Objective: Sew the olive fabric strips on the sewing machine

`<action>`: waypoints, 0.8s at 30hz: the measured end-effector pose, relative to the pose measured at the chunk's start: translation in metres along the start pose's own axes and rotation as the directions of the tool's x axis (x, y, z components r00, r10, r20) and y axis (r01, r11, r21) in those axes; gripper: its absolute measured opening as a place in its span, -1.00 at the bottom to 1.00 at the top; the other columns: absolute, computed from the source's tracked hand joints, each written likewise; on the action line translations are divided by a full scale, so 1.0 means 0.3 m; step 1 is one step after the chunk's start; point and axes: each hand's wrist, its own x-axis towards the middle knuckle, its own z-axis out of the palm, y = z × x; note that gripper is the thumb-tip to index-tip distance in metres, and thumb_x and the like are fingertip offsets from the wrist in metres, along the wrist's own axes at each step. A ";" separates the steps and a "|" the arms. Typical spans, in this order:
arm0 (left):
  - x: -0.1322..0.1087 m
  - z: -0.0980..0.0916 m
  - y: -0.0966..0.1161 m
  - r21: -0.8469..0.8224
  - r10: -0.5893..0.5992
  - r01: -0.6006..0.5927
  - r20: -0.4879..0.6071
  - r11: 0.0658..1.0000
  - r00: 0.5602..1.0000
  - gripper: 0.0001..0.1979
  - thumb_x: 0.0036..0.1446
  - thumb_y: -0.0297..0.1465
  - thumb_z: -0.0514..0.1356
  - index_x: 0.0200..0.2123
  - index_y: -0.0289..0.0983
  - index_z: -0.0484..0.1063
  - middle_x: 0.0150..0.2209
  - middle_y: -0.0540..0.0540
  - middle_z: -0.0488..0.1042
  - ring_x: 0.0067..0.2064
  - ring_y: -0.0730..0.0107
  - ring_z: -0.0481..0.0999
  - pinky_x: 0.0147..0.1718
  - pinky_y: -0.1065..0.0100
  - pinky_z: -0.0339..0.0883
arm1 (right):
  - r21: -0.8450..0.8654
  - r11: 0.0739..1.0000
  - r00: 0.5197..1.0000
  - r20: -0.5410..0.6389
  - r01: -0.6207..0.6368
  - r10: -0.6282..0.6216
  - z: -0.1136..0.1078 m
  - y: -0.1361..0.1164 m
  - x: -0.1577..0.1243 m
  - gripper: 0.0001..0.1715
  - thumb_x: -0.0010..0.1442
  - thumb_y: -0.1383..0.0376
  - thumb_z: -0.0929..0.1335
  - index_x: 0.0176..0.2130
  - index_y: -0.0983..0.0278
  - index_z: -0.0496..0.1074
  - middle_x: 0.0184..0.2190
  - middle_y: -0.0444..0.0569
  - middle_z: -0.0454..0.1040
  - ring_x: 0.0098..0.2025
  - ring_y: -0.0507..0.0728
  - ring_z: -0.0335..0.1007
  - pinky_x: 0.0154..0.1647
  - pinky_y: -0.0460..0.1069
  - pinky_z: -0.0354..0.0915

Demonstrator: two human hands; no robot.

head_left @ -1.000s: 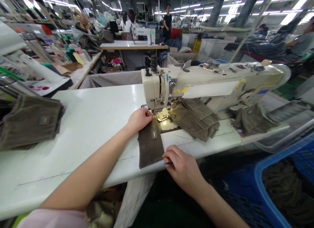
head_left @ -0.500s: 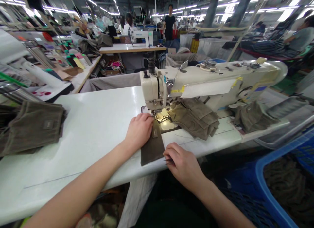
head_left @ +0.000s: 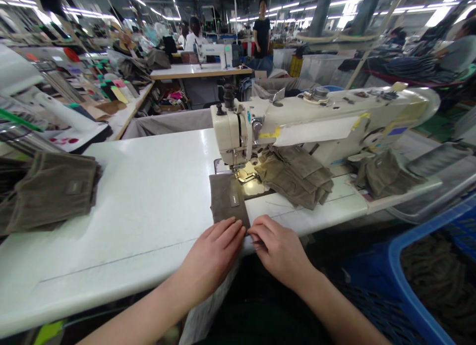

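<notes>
On my feed, the brown cloth panel [head_left: 226, 199] lies flat near the front edge of the bench [head_left: 130, 196], just below the sewing machine's foot [head_left: 245, 175]. My left hand [head_left: 211, 256] rests on the panel's lower edge, fingers [head_left: 226, 231] together and flat, not clamping. My right hand [head_left: 278, 248] sits at its lower corner, fingers [head_left: 260, 231] curled; I cannot tell whether they clamp anything. A folded cloth pile [head_left: 293, 179] lies just beside the panel.

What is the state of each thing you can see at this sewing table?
left hand, flat on the cloth's near edge
right hand, curled, at the cloth's corner
olive fabric piece, flat on table, label up
sewing machine, work light on
folded olive fabric pile, heaped beside the presser foot
blue basket, filled with dark cloth
</notes>
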 end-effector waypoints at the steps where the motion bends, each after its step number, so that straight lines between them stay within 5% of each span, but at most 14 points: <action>1: -0.016 0.016 0.009 0.012 0.008 -0.008 0.004 1.000 1.000 -0.65 0.34 -0.50 0.03 0.11 -0.38 0.44 0.11 -0.24 0.53 0.15 0.04 0.49 0.02 0.08 0.52 | -0.004 1.000 1.000 0.001 0.011 -0.011 -0.001 0.002 -0.007 -0.76 0.21 0.49 0.31 -0.15 0.24 0.46 -0.19 -0.03 0.47 -0.25 0.10 0.41 -0.29 -0.06 0.29; 10: -0.017 0.028 0.004 0.035 0.011 -0.011 -0.016 0.999 1.000 -0.69 0.38 -0.41 0.06 0.06 -0.35 0.49 0.10 -0.25 0.55 0.14 -0.01 0.51 0.00 0.04 0.57 | -0.043 0.997 0.998 0.001 0.061 -0.061 0.000 0.016 -0.029 -0.57 0.14 0.53 0.29 -0.03 0.27 0.49 -0.14 0.03 0.49 -0.22 0.14 0.44 -0.27 -0.03 0.35; 24: 0.016 0.042 -0.056 -0.011 -0.012 0.012 -0.021 1.000 1.000 -0.68 0.40 -0.34 0.06 0.09 -0.32 0.49 0.08 -0.27 0.54 0.16 0.00 0.50 0.01 0.03 0.55 | -0.058 0.998 1.000 0.018 0.007 -0.006 -0.008 0.021 0.060 -0.66 0.13 0.51 0.35 -0.11 0.24 0.51 -0.18 -0.03 0.50 -0.21 0.12 0.45 -0.29 -0.05 0.33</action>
